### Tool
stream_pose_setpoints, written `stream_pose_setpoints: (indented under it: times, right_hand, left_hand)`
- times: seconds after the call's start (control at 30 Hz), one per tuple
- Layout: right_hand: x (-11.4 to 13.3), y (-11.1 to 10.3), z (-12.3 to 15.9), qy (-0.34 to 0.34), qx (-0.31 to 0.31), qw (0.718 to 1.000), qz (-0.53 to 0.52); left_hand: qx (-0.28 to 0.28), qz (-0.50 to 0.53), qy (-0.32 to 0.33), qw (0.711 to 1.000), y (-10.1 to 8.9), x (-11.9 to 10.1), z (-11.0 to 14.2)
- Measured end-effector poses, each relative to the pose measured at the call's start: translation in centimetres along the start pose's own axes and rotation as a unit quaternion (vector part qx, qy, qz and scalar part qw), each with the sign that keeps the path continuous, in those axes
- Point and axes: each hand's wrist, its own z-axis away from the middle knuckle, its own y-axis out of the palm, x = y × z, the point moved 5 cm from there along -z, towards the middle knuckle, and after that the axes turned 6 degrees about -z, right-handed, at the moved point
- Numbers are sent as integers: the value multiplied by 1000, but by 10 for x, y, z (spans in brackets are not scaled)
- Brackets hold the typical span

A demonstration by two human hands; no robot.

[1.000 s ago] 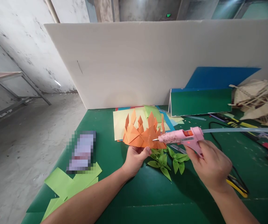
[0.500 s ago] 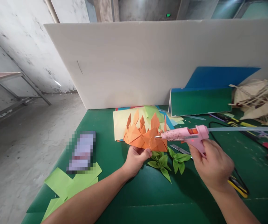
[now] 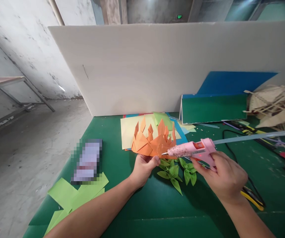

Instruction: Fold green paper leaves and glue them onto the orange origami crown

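Observation:
An orange folded-paper crown with upright points is pinched along its lower edge by my left hand, thumb in front. My right hand grips a pink glue gun by its handle. The gun's metal nozzle is at the lower right part of the crown's face, where a trace of glue shows. From the back of the gun a long clear glue stick reaches out to the right. Below the crown lie green folded-paper leaves in two clusters, partly hidden under the gun.
Green paper sheets and a blurred phone lie on the left of the green table. Yellow paper is behind the crown. A white board stands at the back. Yellow-handled pliers and wooden sticks are at right.
The glue gun has moved down and slightly left, its nozzle now lower on the crown and its back end tilted up. The crown has tipped slightly; my left hand has barely moved.

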Motion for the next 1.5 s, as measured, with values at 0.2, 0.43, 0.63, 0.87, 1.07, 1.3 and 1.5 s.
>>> stream_pose_setpoints:
  times: [0.2,0.43,0.63,0.87,1.07,1.3,1.5]
  right_hand:
    - [0,0,-1,-3,19,1000,4]
    - [2,-3,-4,-12,24,1000,-15]
    - [0,-2,-1,4,16,1000,-19]
    - [-2,-3,-2,19,14,1000,-11]
    - [-4,-3,-1,47,23,999,7]
    - [-11,0,10,114,18,993,-13]
    - [-16,6,9,176,53,981,-65]
  left_hand:
    - [-1,-9,0,1000,-1,1,1]
    - [-2,-5,-6,1000,-1,2,1]
    - [-1,-22,-12,1000,1,-1,3]
    - [18,-8,-4,1000,4,-1,3]
    - [21,1,0,1000,5,-5,5]
    - [4,-17,-6,1000,1,-4,4]
    - [-4,-19,4,1000,-2,-4,3]
